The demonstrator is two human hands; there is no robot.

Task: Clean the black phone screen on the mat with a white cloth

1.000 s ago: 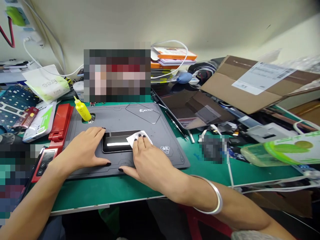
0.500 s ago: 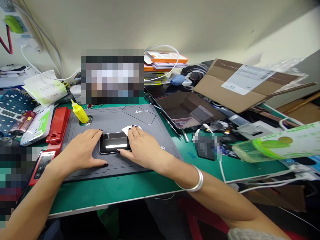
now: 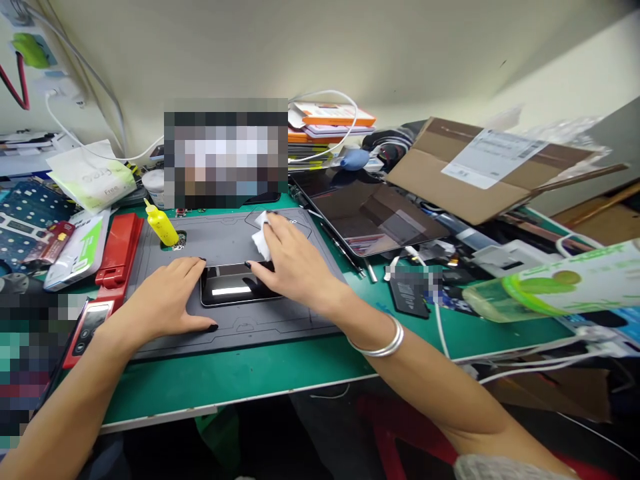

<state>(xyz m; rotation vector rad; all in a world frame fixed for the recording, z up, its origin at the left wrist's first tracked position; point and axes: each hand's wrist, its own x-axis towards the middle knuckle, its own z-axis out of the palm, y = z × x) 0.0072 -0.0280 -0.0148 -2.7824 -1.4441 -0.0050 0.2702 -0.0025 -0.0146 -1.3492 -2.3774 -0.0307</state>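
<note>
A black phone [image 3: 233,283] lies screen up on the grey work mat [image 3: 220,233], a bright light strip reflected in its glass. My left hand [image 3: 163,297] rests on the mat at the phone's left end. Its thumb is spread from the fingers, and the fingertips touch the phone's upper left corner. A crumpled white tissue [image 3: 261,241] is under the fingers of my right hand [image 3: 295,263], just beyond the phone's far edge. That hand hides the phone's right end, its thumb over the glass.
A yellow dropper bottle [image 3: 163,225] leans in a mat cutout. Left of the mat lies a red device [image 3: 117,250]. A large dark screen panel [image 3: 370,217], a phone battery [image 3: 407,291], a cardboard box [image 3: 480,167] and a green-white pouch [image 3: 565,283] crowd the right side.
My right hand has moved away from me with the tissue, off the phone's right part to beyond its far edge. The left hand and the phone stay nearly the same.
</note>
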